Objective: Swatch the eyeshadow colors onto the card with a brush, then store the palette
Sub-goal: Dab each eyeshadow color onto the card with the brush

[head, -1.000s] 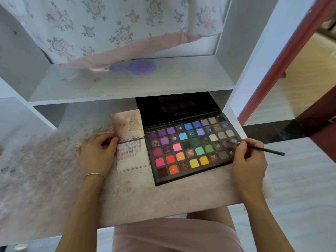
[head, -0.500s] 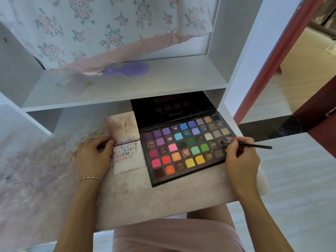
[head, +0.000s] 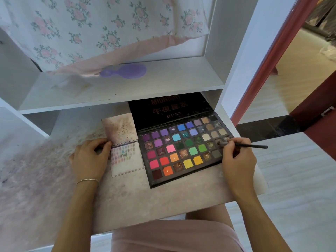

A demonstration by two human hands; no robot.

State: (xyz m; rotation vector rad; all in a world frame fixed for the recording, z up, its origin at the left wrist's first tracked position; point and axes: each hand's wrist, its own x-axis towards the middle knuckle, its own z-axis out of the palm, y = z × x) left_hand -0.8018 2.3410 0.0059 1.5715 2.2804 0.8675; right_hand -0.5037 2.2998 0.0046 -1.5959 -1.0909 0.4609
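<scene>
1. I find the open eyeshadow palette [head: 183,148] lying flat on the bench [head: 127,202], its black lid tucked under the shelf [head: 163,82] at the far side.
2. My right hand [head: 238,159] pinches the brush [head: 243,145]; its tip sits on a dark pan at the palette's right edge.
3. My left hand [head: 89,159], fingers curled, grips the left edge of the swatch card [head: 125,155], just left of the palette.
4. A purple hairbrush [head: 125,70] lies on the shelf.
</scene>
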